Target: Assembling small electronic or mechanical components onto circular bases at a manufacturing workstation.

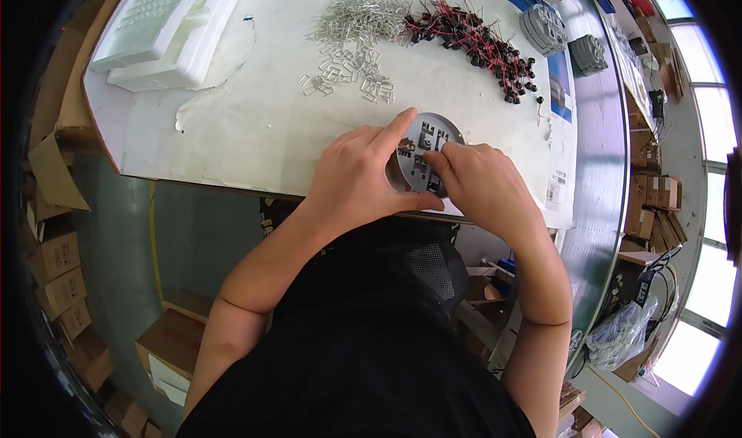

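At the table's near edge, a round grey plastic housing [416, 132] with dark moulded fittings inside is tilted between my hands. My left hand [349, 169] grips it from the left, index finger along its far rim and thumb along its near rim. The fingers of my right hand [485, 185] are bent together and press into the housing's right side. Whatever lies under those fingertips is hidden. Beyond the hands lies a loose heap of small silvery metal clips [359, 22]. Beside it spreads a pile of small black parts with red wires [483, 48].
Stacked grey round parts [543, 28] stand at the far right, with another grey stack [589, 55] beside them. White foam trays [158, 32] occupy the table's [255, 140] left end. Cardboard boxes [66, 283] line the floor on the left. A clear plastic bag [622, 334] lies at right.
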Tool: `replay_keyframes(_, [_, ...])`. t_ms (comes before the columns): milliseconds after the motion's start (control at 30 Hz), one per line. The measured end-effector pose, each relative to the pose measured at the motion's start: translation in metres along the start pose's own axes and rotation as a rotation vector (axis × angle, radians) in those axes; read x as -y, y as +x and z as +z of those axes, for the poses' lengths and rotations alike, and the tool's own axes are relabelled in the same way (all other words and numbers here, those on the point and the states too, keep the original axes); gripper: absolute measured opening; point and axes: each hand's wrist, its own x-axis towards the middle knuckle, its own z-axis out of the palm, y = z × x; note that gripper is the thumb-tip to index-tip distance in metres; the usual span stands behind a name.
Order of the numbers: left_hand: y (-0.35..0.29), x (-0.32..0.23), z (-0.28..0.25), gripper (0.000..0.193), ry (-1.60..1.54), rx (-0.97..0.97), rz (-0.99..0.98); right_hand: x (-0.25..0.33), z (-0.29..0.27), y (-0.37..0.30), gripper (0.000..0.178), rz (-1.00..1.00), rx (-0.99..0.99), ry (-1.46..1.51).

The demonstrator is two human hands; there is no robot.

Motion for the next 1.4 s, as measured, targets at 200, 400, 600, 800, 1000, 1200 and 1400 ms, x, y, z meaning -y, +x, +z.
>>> replay_keyframes(200, [0.0,0.002,0.004,0.112,0.027,-0.064,0.057,0.004,0.004,0.004,0.039,0.003,0.011,-0.036])
replay_keyframes(400, [0.0,0.003,0.004,0.112,0.025,-0.071,0.064,0.011,0.003,0.002,0.037,0.061,0.011,-0.046])
replay_keyframes(600, [-0.001,0.004,0.005,0.112,0.049,-0.079,0.08,0.016,0.01,-0.001,0.038,0.038,-0.066,-0.078])
replay_keyframes(800, [-0.003,0.003,0.009,0.113,0.036,-0.102,0.093,0.016,0.014,-0.004,0.036,-0.013,-0.102,-0.135])
replay_keyframes(1000, [-0.001,0.007,0.007,0.114,-0.01,-0.088,0.125,-0.008,0.011,0.01,0.034,-0.199,-0.097,-0.098])
replay_keyframes(1200, [-0.003,0.007,0.007,0.113,0.0,-0.061,0.115,-0.01,0.011,0.013,0.032,-0.209,-0.057,-0.086])
replay_keyframes(1400, [-0.003,0.005,0.008,0.112,-0.007,-0.06,0.122,0.002,0.008,0.01,0.022,-0.243,0.029,-0.153])
